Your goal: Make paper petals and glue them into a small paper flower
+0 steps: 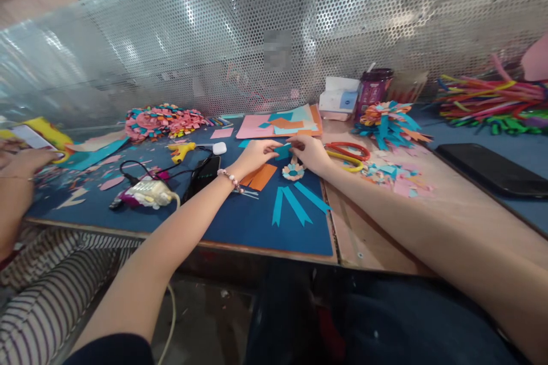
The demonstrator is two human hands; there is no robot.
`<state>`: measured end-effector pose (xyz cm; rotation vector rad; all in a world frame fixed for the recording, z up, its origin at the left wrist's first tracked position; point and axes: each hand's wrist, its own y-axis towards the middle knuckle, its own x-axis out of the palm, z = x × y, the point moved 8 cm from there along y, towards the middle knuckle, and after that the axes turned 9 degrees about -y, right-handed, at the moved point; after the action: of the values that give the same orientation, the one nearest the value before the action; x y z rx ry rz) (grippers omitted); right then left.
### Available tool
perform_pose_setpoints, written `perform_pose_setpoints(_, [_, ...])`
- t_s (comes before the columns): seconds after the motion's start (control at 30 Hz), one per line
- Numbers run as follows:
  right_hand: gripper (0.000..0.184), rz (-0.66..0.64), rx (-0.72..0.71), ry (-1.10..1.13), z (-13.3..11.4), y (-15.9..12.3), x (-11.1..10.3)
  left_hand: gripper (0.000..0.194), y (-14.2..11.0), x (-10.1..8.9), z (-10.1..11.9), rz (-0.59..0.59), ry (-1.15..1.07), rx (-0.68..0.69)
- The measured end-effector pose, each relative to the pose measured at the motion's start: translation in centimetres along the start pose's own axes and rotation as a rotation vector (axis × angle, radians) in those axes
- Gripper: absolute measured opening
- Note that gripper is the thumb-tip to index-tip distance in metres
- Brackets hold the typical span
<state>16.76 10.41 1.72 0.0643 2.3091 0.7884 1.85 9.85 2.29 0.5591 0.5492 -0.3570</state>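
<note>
Above the blue mat, my left hand (258, 155) and my right hand (311, 154) face each other with a small gap between them. Both pinch a blue paper strip (282, 151) by its ends; the fingers partly cover it. Just below my right fingertips sits a small layered paper flower (293, 171) in peach and blue. Nearer to me lie three blue paper strips with notched ends, among them a middle one (295, 205). Orange paper pieces (259, 177) rest beside my left hand.
Stacked coloured paper (257, 125) lies behind my hands. Scissors with red and yellow handles (355, 158) are at right, near a paper pom-pom (387, 124). Leftward are a yellow glue gun (181, 151), a power strip (149, 194) and a co-worker's hand (28, 161). A dark phone (492, 168) lies far right.
</note>
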Motion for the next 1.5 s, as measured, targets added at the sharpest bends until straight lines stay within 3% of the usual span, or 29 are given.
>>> perform_pose_setpoints(0.3, [0.026, -0.016, -0.030, -0.031, 0.0, 0.0, 0.2, 0.036, 0.0, 0.1, 0.2, 0.012, -0.023, 0.023])
perform_pose_setpoints(0.93, [0.026, -0.053, 0.052, 0.012, 0.7, 0.2, 0.7, 0.028, -0.2, -0.2, 0.8, 0.038, 0.073, 0.024])
perform_pose_setpoints(1.03, [0.022, -0.085, 0.127, 0.068, 1.0, 0.1, 0.6, 0.024, -0.1, -0.3, 0.6, 0.056, 0.019, -0.002])
perform_pose_setpoints(1.2, [0.026, -0.268, 0.282, 0.249, 1.1, -0.8, 1.4, 0.020, 0.1, -0.3, -0.4, 0.112, -0.265, -0.088])
perform_pose_setpoints(1.3, [0.017, -0.190, 0.167, 0.211, 0.1, -0.3, 0.7, 0.021, 0.2, -0.2, -0.9, 0.146, -0.315, -0.125])
perform_pose_setpoints(1.4, [0.014, -0.062, -0.016, 0.041, -1.3, 0.5, -0.4, 0.025, 0.2, -0.6, -0.4, 0.181, -0.172, -0.088])
perform_pose_setpoints(1.5, [0.016, -0.077, -0.129, -0.105, -2.4, 0.8, -0.5, 0.024, 0.1, -0.9, 0.8, 0.159, -0.028, -0.026])
